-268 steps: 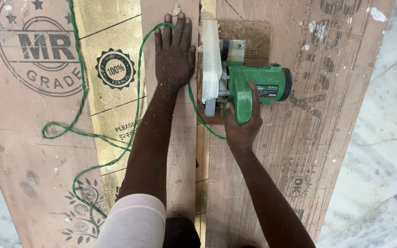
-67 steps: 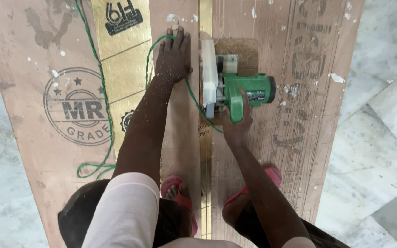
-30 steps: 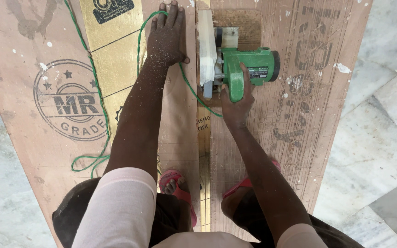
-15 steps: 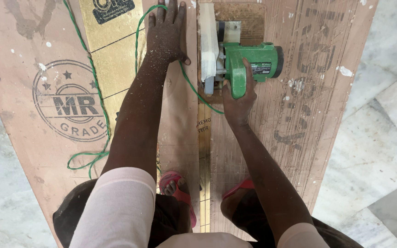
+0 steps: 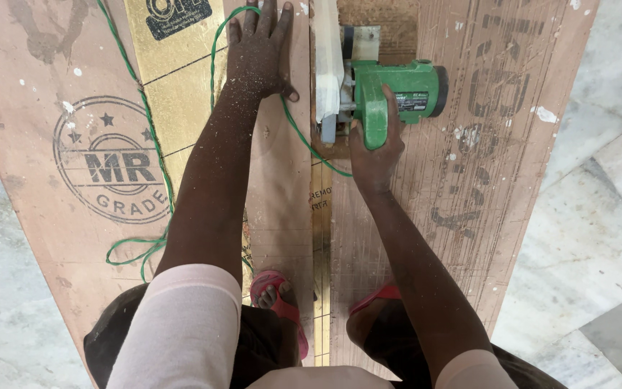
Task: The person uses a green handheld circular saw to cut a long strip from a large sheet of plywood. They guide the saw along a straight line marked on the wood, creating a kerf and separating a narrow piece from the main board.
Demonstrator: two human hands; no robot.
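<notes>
My right hand (image 5: 372, 148) grips the handle of a green circular saw (image 5: 386, 94) that sits on a large brown plywood sheet (image 5: 469, 166). The saw's white blade guard (image 5: 327, 57) stands at the far end of a straight cut line (image 5: 322, 238) running back between my feet. My left hand (image 5: 257, 50) lies flat, fingers spread, on the plywood strip just left of the saw. A green power cord (image 5: 149, 137) curls over the board and passes under my left arm to the saw. Sawdust speckles my left forearm.
I squat on the board in red sandals (image 5: 282, 299), one foot each side of the cut. A gold-coloured strip (image 5: 181, 79) runs along the sheet left of my arm. Pale marble floor (image 5: 599, 230) surrounds the board on both sides.
The saw and both hands have moved farther along the board, away from me, lengthening the cut. The round stamp on the sheet has slid closer to me in view.
</notes>
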